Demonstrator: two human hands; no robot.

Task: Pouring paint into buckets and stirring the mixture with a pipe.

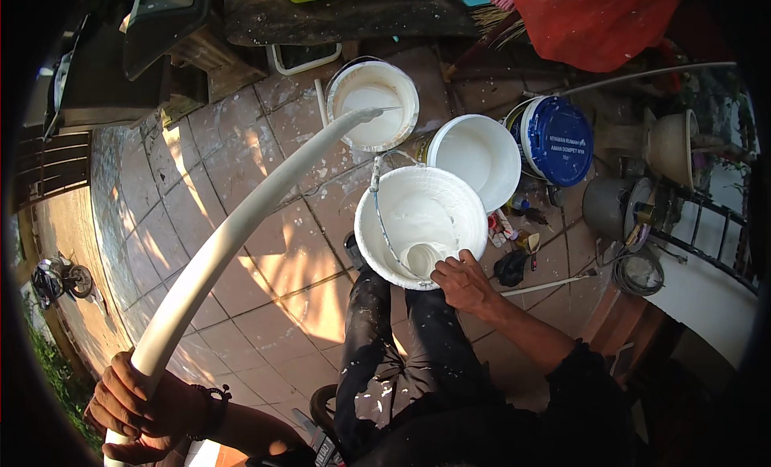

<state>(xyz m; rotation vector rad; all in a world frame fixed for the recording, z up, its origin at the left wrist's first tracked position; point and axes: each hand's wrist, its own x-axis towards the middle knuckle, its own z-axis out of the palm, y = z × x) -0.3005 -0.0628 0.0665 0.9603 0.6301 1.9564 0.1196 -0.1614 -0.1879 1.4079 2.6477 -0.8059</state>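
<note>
My left hand [136,403], at the lower left, is wrapped round a long off-white pole [233,226]. The pole slants up and away, and its pale, tapering far end lies in view over a paint-stained bucket [409,89]; whether it touches that bucket I cannot tell. A white bucket [385,210] with a wire handle stands upright in front of my legs, its inner wall coated white. Low inside it is a small white cup [422,256]. My right hand [464,284] is closed at the near rim, fingers against the cup's edge.
Beyond stand an open white bucket [482,162] and one with a blue lid [562,142]. At the right are a dark grey pot [608,206] and a coiled hose [638,272]. A thin white stick [546,286] lies on the paint-spattered tiles [281,250]. Red cloth [590,21] hangs at the top.
</note>
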